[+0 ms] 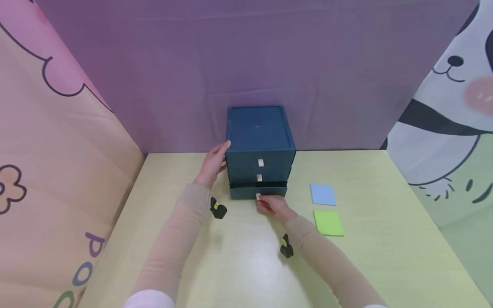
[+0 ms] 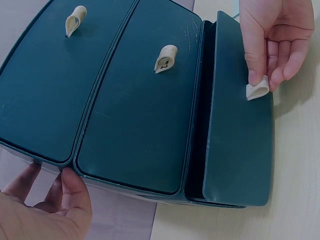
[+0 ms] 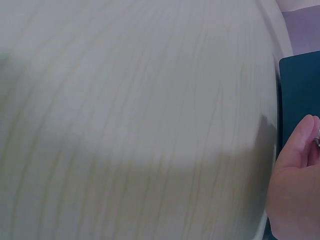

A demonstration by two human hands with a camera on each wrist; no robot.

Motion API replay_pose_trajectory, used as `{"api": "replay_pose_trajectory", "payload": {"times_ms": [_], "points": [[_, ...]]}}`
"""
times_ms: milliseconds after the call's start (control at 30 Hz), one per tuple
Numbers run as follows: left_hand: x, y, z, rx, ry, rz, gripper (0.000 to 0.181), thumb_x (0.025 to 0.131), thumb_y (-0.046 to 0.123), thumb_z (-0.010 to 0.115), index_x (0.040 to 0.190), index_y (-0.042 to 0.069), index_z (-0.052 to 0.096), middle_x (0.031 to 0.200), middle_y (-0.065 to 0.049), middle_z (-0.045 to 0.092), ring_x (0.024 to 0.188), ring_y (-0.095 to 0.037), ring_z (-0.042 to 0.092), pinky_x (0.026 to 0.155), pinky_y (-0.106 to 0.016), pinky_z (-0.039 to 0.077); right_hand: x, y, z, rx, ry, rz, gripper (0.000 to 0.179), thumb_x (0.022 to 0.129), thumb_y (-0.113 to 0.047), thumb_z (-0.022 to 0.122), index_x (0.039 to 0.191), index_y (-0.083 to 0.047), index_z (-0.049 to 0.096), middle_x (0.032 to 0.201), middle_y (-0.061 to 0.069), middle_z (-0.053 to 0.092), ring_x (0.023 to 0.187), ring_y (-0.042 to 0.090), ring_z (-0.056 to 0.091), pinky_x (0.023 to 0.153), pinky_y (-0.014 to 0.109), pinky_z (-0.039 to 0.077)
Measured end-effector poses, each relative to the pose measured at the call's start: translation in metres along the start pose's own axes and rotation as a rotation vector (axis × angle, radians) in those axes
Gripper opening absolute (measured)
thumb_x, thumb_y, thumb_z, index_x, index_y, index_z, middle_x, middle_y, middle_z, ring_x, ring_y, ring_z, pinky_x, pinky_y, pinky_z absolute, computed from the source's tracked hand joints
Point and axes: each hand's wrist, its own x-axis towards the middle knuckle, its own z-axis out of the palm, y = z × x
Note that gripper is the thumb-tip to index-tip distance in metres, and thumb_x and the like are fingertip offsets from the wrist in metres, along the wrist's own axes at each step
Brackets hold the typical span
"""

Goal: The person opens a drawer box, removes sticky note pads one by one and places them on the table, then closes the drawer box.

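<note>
A dark blue cabinet with three stacked drawers point(image 1: 261, 128) stands at the back of the table, each drawer front bearing a pale loop pull. The bottom drawer point(image 2: 237, 145) is partly pulled out, leaving a dark gap above its front. My right hand point(image 1: 275, 206) pinches this drawer's pull tab point(image 2: 258, 89) between thumb and fingers. In the right wrist view only part of that hand point(image 3: 297, 190) shows at the right edge. My left hand point(image 1: 215, 164) rests against the cabinet's left side near the front, its fingertips touching the edge in the left wrist view.
Right of the cabinet lie a blue sticky-note pad point(image 1: 323, 194) and a green one point(image 1: 328, 223) on the pale wooden table point(image 1: 246, 273). Purple cloth point(image 1: 173, 77) hangs behind, with printed cloths at both sides. Small black devices sit by both wrists.
</note>
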Motion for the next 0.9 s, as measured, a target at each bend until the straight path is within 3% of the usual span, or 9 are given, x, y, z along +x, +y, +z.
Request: {"api": "replay_pose_trajectory", "payload": {"times_ms": [433,900], "points": [[-0.0007,0.0010,0.0001,-0.015,-0.019,0.001,0.061,0.092,0.049,0.054,0.144,0.020,0.042,0.151,0.000,0.035,0.132,-0.026,0.041,0.107,-0.041,0.038,-0.0018,0.0023,-0.0038,0.003,-0.025,-0.028,0.033,0.091,-0.005,0.062,0.120,0.010,0.058,0.076,0.005,0.067,0.066,0.009,0.064,0.067,0.021,0.056],[0.0036,-0.0042,-0.0011,-0.009,-0.011,0.018,0.062,0.092,0.050,0.054,0.145,0.020,0.041,0.151,0.001,0.035,0.131,-0.025,0.042,0.107,-0.041,0.038,-0.0065,0.0050,-0.0068,-0.055,-0.052,-0.057,0.029,0.090,-0.003,0.061,0.115,0.012,0.060,0.073,0.005,0.067,0.065,0.010,0.063,0.068,0.023,0.056]]}}
